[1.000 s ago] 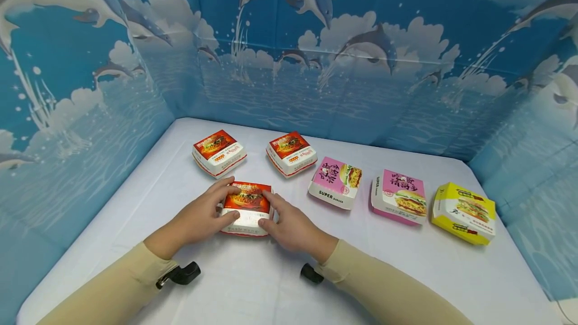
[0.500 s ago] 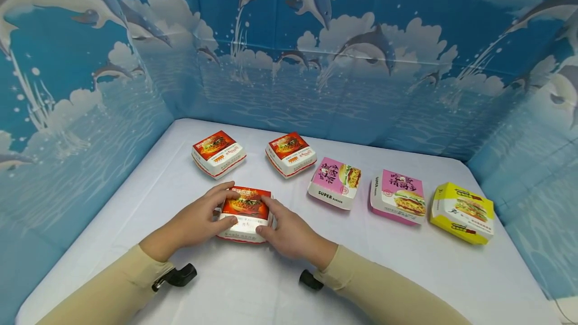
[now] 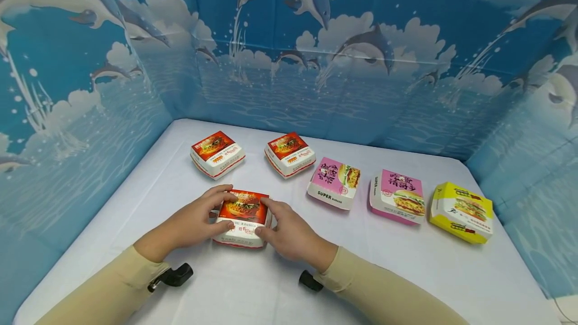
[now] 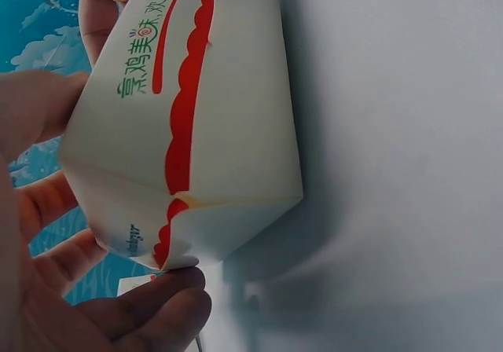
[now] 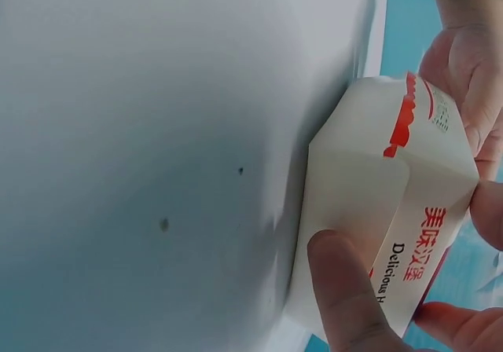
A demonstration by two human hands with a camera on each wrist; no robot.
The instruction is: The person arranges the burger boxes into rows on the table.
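Note:
A red-and-white burger box [image 3: 244,210], its lid closed and printed with a burger, lies between both hands in the head view. My left hand [image 3: 191,222] grips its left side, thumb and fingertips at the lid's edge. On the opposite side my right hand [image 3: 292,232] holds it, with the thumb near the front right corner. In the left wrist view, the white side of the burger box [image 4: 236,93] shows a red scalloped band, and two fingers reach its lower corner. The right wrist view shows a finger pressed along the side wall of the burger box [image 5: 357,179].
Behind the hands stand two matching red-and-white burger boxes, one at left [image 3: 218,154] and one at centre [image 3: 290,154]. To the right sit a pink box [image 3: 335,183], a second pink box [image 3: 397,197] and a yellow box [image 3: 461,212]. Dolphin-print curtains [image 3: 280,84] border the white table [image 3: 384,255].
Both hands have drawn the burger box a little toward the person and slightly left. Its gap to the two boxes behind has grown. The other boxes keep their places.

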